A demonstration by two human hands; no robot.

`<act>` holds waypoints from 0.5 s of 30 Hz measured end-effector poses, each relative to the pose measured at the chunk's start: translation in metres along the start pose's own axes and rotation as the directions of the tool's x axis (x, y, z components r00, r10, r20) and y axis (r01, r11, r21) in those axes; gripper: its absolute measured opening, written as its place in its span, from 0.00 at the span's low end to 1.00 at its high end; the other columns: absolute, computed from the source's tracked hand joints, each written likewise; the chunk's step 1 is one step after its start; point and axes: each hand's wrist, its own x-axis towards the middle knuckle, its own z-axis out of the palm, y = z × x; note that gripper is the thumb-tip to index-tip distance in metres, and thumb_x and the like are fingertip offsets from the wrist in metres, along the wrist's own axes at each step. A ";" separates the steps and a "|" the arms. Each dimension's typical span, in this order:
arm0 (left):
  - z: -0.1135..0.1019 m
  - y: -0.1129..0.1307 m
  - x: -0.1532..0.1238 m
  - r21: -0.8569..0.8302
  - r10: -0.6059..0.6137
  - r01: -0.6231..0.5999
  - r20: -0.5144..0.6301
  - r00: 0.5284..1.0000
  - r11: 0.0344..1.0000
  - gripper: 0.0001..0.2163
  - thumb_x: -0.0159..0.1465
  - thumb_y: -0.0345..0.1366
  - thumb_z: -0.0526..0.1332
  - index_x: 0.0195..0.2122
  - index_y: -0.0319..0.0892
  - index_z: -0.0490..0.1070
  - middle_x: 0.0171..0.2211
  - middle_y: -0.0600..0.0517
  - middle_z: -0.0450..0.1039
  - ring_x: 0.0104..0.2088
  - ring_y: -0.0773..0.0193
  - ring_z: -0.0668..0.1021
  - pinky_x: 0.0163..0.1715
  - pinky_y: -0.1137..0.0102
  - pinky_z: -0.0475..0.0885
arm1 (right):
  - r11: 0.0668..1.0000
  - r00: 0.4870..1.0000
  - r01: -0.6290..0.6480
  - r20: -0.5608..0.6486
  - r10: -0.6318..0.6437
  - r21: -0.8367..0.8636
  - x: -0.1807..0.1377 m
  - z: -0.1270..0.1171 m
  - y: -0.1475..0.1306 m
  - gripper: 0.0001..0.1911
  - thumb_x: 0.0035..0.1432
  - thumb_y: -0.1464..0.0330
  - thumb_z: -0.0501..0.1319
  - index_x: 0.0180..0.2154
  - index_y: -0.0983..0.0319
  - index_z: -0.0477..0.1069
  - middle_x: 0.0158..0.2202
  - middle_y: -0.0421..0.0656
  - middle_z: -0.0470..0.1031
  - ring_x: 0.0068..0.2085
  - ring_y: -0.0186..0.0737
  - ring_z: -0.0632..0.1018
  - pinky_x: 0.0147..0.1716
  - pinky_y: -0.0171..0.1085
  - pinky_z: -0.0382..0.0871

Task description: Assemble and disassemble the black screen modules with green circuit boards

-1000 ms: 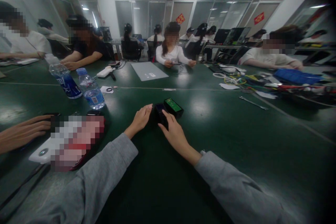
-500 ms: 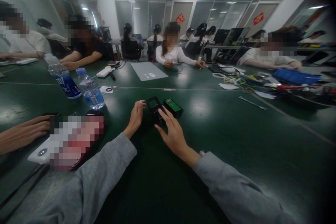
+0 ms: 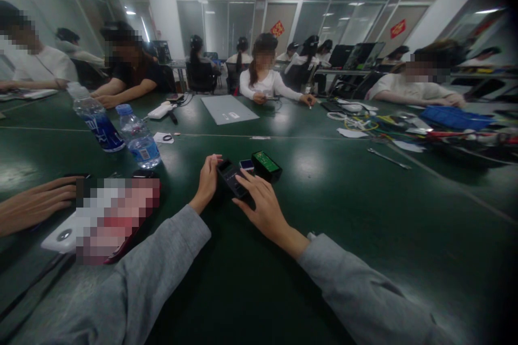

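A black plastic housing (image 3: 232,179) with a rectangular window and small markings lies tilted between my two hands, low over the table. My left hand (image 3: 207,182) has its fingers curled at the housing's upper left edge. From the other side my right hand (image 3: 265,202) grips it, fingers across its right part and thumb at the lower edge. Just beyond sits a black box with a green circuit board (image 3: 267,163) in it. A small display module (image 3: 246,165) rests between that box and the housing, partly hidden by my right fingers.
Two water bottles (image 3: 140,137) stand to the left, near a phone (image 3: 60,237) and another person's hand (image 3: 40,202). A wrench (image 3: 389,158) lies at right, before tangled cables (image 3: 356,121). A grey sheet (image 3: 229,110) lies across the table, where several people sit.
The housing has moved left and tipped over, now touching my left fingers. The display module has come into view behind it. My right hand has shifted slightly left.
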 end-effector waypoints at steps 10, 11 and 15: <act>0.002 -0.003 0.004 0.022 0.005 -0.004 -0.032 0.999 1.000 0.17 0.69 0.48 0.48 0.43 0.41 0.69 0.41 0.47 0.73 0.42 0.63 0.76 0.47 0.65 0.69 | 0.996 0.994 -0.073 0.081 0.077 -0.048 0.001 0.005 0.004 0.27 0.63 0.56 0.58 0.59 0.60 0.61 0.60 0.46 0.65 0.63 0.44 0.61 0.62 0.50 0.54; 0.003 -0.002 0.003 0.031 0.009 -0.008 -0.010 1.000 0.999 0.17 0.68 0.48 0.49 0.44 0.41 0.69 0.42 0.47 0.73 0.43 0.62 0.76 0.48 0.65 0.68 | 0.994 0.992 -0.094 0.080 0.099 -0.055 0.000 0.006 0.005 0.27 0.63 0.56 0.59 0.59 0.60 0.61 0.60 0.46 0.65 0.63 0.44 0.62 0.62 0.50 0.55; 0.004 0.001 0.002 0.053 0.016 -0.020 0.070 0.997 0.998 0.14 0.66 0.45 0.55 0.46 0.41 0.69 0.45 0.46 0.74 0.46 0.61 0.75 0.50 0.64 0.68 | 0.987 0.985 -0.140 0.092 0.147 -0.074 0.000 0.008 0.008 0.27 0.63 0.55 0.58 0.59 0.59 0.62 0.60 0.46 0.65 0.64 0.44 0.61 0.63 0.51 0.53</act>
